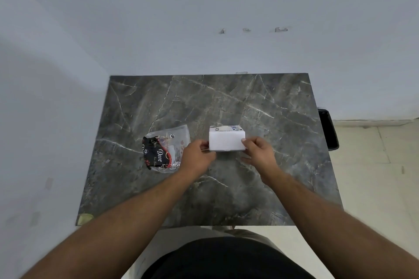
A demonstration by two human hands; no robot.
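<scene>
A small white box [226, 140] with print on its top face stands on the dark marble table [204, 102], near the middle. My left hand [197, 157] grips the box's left side with curled fingers. My right hand [258, 152] holds its right side, thumb against the near right corner. To the left of the box lies a clear plastic bag [165, 148] holding a black Dove-labelled packet; my left hand partly overlaps the bag's right edge.
The table stands against a pale wall [204, 29] with several chipped holes. A black bin [328, 129] sits on the tiled floor past the table's right edge. A bit of tape [85, 218] marks the table's near left corner.
</scene>
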